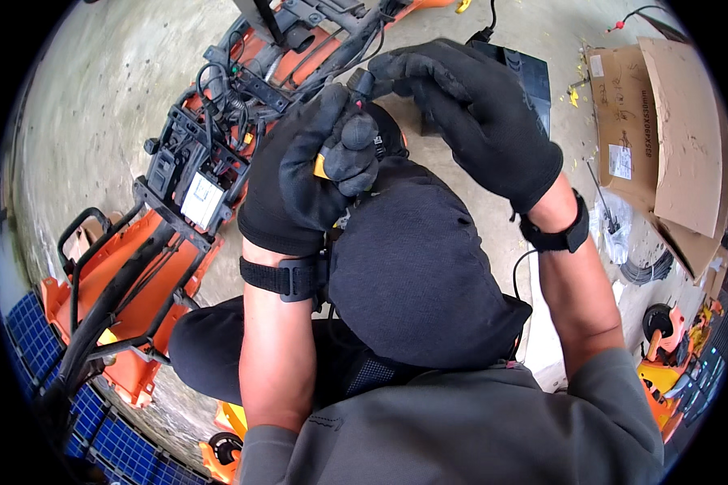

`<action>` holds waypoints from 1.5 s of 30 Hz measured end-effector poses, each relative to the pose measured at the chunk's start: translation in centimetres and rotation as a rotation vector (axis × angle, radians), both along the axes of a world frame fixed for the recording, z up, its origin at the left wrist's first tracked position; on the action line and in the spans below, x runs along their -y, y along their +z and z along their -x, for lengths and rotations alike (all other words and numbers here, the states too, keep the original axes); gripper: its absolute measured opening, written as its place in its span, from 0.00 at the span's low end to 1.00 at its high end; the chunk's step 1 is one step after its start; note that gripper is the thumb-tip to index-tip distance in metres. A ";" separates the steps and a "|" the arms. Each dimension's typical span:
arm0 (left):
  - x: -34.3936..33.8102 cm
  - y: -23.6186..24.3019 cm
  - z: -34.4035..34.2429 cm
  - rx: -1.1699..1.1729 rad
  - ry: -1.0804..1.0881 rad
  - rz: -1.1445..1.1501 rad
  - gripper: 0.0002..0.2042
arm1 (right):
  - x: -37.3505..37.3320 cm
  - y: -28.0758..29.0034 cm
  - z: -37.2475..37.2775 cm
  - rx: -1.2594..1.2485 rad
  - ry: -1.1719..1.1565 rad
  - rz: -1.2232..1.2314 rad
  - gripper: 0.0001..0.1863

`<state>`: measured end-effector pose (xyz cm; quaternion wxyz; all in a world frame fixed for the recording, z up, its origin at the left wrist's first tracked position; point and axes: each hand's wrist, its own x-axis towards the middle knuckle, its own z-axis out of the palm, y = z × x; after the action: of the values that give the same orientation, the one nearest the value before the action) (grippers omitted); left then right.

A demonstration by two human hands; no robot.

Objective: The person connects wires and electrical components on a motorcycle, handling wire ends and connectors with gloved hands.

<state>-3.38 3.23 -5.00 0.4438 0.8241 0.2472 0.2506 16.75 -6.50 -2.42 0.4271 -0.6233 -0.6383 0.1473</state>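
Note:
My left hand [295, 174], in a black glove, is closed around something mostly hidden by its fingers. A yellow piece [320, 167] shows between those fingers. My right hand [489, 121], gloved too, arches in from the right, its fingers bent and their tips brought together. These tips meet a small dark grey piece [360, 82] at the top of my left hand; what it is I cannot tell. Beside both hands lies an orange and black vehicle frame [291, 73] with a wiring bundle [230, 101] exposed.
Dark cloth [429, 267] over my bent leg rises below my hands. A black box [534, 77] with a cable stands behind my right hand. To the right is a large cardboard box [663, 129], with a coil of black cable [649, 268] near it. Blue grid panels [97, 420] lie lower left.

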 end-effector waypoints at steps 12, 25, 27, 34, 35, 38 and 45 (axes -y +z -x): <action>-2.4 1.6 1.8 0.007 -0.302 -0.382 0.24 | -2.9 1.6 -0.5 0.673 0.353 -0.050 0.19; -2.5 5.8 3.0 -0.144 -0.051 0.864 0.15 | -6.2 2.7 0.3 0.412 0.623 -0.142 0.11; -2.8 4.7 2.9 -0.015 0.012 1.034 0.18 | -6.5 2.8 0.3 0.297 0.575 -0.131 0.10; -2.5 0.8 1.9 0.036 -0.123 -0.175 0.19 | -4.3 -1.8 0.4 -0.086 0.235 -0.095 0.13; -2.6 0.5 1.8 0.074 -0.160 -0.195 0.20 | -4.4 -2.0 0.6 -0.006 0.222 -0.146 0.12; -1.8 0.8 1.9 0.124 -0.163 0.462 0.23 | -3.8 -0.5 -0.1 -0.295 0.127 0.146 0.16; -0.1 4.4 -0.1 -0.051 -0.039 0.511 0.14 | -1.1 0.9 -0.5 -0.365 0.092 0.430 0.24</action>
<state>-3.31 3.29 -0.64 0.6361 0.6958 0.2975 0.1506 17.25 -5.40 -1.52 0.3858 -0.6331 -0.5326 0.4083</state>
